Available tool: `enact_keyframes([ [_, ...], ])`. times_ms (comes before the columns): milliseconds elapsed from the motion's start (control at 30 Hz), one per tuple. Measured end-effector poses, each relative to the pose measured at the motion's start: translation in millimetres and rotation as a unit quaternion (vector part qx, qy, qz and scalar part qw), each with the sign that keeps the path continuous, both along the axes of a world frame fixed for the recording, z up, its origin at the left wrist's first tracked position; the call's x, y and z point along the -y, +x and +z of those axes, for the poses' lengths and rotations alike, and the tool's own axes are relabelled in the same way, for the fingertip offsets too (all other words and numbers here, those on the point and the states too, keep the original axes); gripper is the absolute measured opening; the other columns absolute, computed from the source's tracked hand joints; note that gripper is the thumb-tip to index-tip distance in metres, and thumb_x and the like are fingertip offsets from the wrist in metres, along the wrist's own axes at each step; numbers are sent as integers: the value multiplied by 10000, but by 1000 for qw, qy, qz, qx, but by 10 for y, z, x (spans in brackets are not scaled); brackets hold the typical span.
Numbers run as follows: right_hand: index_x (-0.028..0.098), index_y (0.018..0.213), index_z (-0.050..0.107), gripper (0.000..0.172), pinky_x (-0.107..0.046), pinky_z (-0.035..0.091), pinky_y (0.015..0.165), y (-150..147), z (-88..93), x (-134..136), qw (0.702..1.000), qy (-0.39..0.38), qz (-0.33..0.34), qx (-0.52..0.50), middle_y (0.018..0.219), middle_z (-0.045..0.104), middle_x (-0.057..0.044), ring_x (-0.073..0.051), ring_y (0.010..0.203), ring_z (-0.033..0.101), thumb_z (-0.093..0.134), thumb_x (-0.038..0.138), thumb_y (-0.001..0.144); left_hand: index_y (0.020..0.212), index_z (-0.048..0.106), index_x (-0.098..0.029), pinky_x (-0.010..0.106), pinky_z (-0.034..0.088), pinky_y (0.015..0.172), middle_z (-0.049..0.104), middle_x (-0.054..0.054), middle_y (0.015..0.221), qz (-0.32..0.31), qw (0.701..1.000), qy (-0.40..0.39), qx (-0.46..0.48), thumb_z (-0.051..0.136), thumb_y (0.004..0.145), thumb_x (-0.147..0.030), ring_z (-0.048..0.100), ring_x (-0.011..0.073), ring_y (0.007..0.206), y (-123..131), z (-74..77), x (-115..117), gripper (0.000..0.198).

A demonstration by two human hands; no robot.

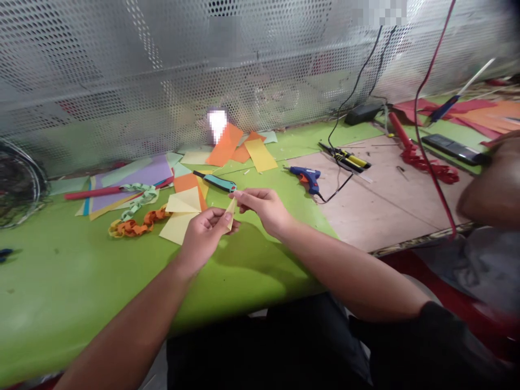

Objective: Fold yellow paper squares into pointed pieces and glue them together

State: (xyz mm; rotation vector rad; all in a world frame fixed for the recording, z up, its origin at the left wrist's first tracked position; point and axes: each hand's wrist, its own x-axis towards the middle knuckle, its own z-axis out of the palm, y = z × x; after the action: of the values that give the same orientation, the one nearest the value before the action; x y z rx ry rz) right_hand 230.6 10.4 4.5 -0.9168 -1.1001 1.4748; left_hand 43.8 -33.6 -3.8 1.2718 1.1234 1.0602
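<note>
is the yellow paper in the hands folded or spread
Folded: between the left hand and right hand, the paper forms a narrow wedge, unlike the wider sheets on the table.

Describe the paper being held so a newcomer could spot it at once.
Over the near part of the green table, the left hand and right hand nearly meet. Between their fingers is a pale yellow paper, tapering to a narrow point at the top. Unlike the pale sheets lying to its left, it is held up.

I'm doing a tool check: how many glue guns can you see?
1: the blue glue gun lies beyond and to the right of the right hand. Another could be hidden under the papers.
</note>
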Motion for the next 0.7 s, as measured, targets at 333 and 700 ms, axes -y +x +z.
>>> enact_keyframes([
  [333, 201, 728, 766, 357, -318, 401, 635, 4, 17, 53, 989, 108, -42, 90, 701, 626, -14, -155, 680, 523, 829, 538, 824, 935, 778, -170, 398, 665, 802, 818, 101, 887, -77, 994, -72, 9, 834, 877, -498, 789, 230, 798, 12, 11, -7, 339],
  [700, 160, 776, 773, 521, -284, 365, 583, 50, 40, 37, 980, 97, 27, 171, 647, 576, 3, -129, 631, 462, 778, 679, 818, 898, 817, -154, 403, 664, 835, 835, 116, 947, -70, 991, -105, 39, 900, 812, -445, 809, 261, 881, -28, 20, -34, 314],
])
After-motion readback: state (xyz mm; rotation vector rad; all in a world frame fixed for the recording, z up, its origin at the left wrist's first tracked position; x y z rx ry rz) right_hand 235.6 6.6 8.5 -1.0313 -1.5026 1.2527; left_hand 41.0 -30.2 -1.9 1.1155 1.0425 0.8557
